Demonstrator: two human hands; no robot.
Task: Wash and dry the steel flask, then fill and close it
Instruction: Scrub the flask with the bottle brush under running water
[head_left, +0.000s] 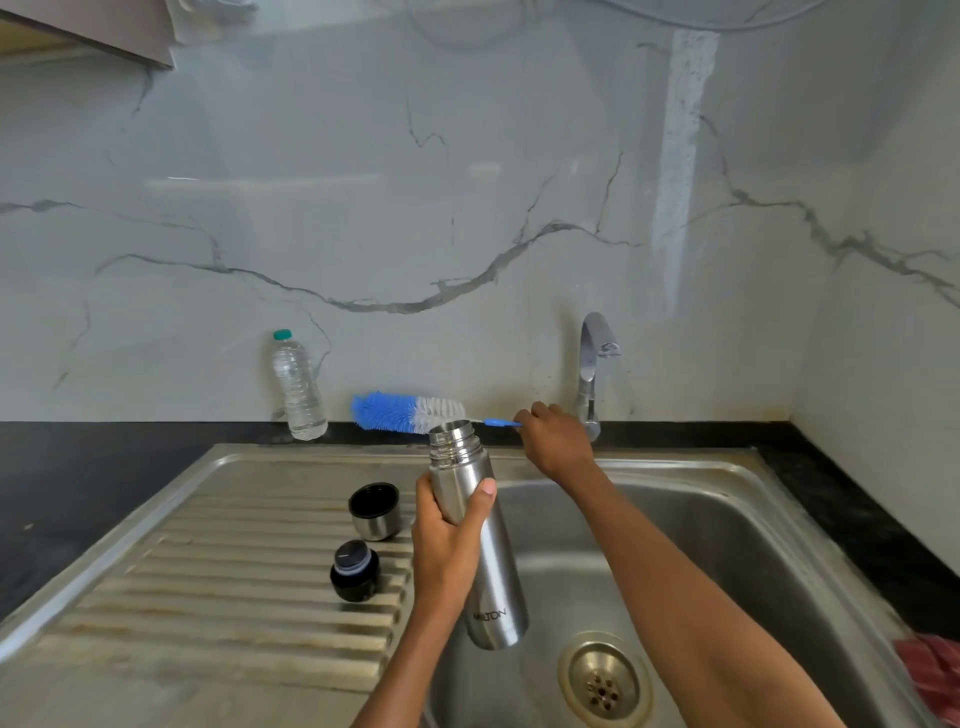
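Note:
My left hand (448, 545) grips the open steel flask (488, 561) around its upper body, holding it almost upright over the left side of the sink basin (727, 551). My right hand (553, 441) holds the handle of a blue and white bottle brush (405, 413), which lies level just behind the flask's mouth, bristles pointing left. The steel cup lid (374, 512) stands mouth up on the ribbed drainboard (234, 587). The black stopper (355, 570) sits just in front of it.
A steel tap (592, 369) rises at the back of the sink, with no water running. A clear plastic water bottle (297, 387) with a green cap stands against the marble wall. The drain (602, 680) lies bottom centre. A red cloth (930, 670) rests at the right edge.

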